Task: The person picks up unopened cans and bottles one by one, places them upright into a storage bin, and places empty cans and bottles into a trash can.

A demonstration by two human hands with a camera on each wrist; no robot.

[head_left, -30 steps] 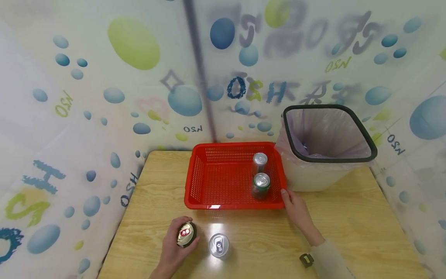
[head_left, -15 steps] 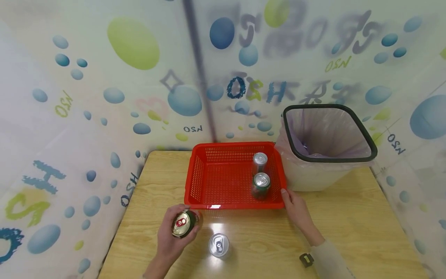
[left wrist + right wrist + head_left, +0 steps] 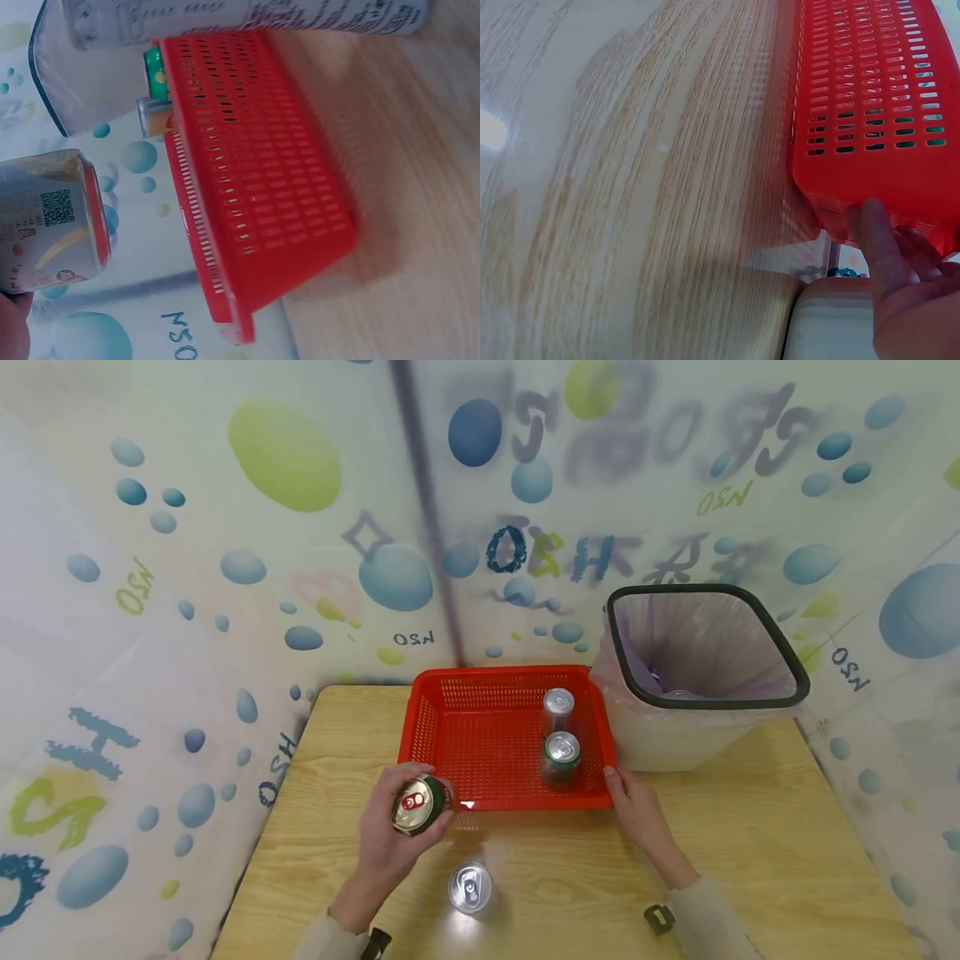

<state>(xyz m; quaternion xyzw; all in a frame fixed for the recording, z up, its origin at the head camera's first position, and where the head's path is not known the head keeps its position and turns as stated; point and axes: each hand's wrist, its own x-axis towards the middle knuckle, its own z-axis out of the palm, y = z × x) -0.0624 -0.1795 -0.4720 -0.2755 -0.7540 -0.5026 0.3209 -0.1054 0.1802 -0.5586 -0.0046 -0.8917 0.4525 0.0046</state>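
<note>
My left hand (image 3: 384, 831) grips a drink can (image 3: 414, 808) with a gold top and red tab, raised and tilted at the front left corner of the red plastic basket (image 3: 480, 752). In the left wrist view the can (image 3: 49, 225) shows a pale printed side, apart from the basket wall (image 3: 270, 157). My right hand (image 3: 641, 814) holds the basket's front right corner, thumb in front; some of its fingers are hidden in the right wrist view. Inside the basket, a silver-topped can (image 3: 558, 703) and a green-sided can (image 3: 561, 752) stand upright along the right side.
Another can (image 3: 471, 889) stands upright on the wooden table (image 3: 570, 877) in front of the basket. A lined waste bin (image 3: 660, 743) with a black rim stands right of the basket. Behind the table is a patterned wall (image 3: 487, 610).
My left hand has lifted the gold-topped can off the table and carried it forward and slightly right to the basket's front left corner. The right hand and basket have stayed put.
</note>
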